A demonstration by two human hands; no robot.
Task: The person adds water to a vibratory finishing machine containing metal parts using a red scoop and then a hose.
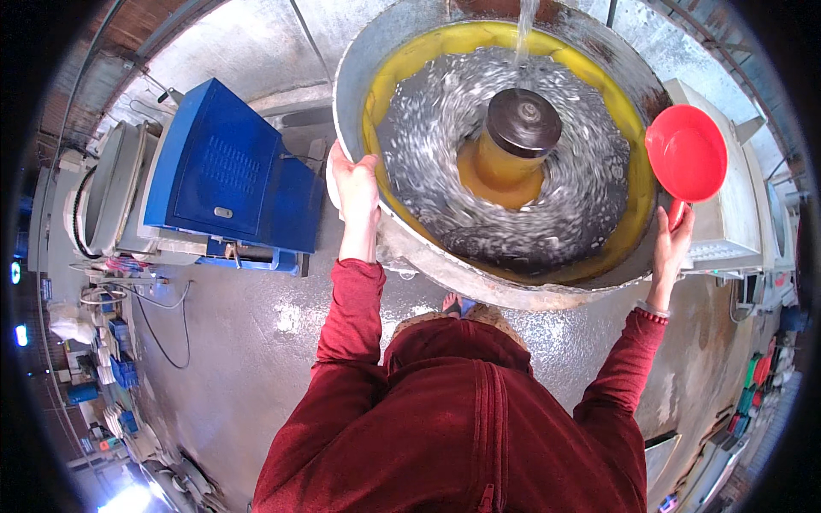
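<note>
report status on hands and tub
Left hand on round tub. Right hand gripping red scoop by handle. Water stream falling in, contents blurred. Dark-capped post stands mid-tub.

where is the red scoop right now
In the head view, the red scoop is at the right, its handle in the right hand, by the right rim of the round tub.

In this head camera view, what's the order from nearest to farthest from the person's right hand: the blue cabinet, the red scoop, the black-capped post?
1. Red scoop: its handle is in the right hand.
2. Black-capped post: left of that hand, in the middle of the round tub.
3. Blue cabinet: far left, beyond the tub.
</note>
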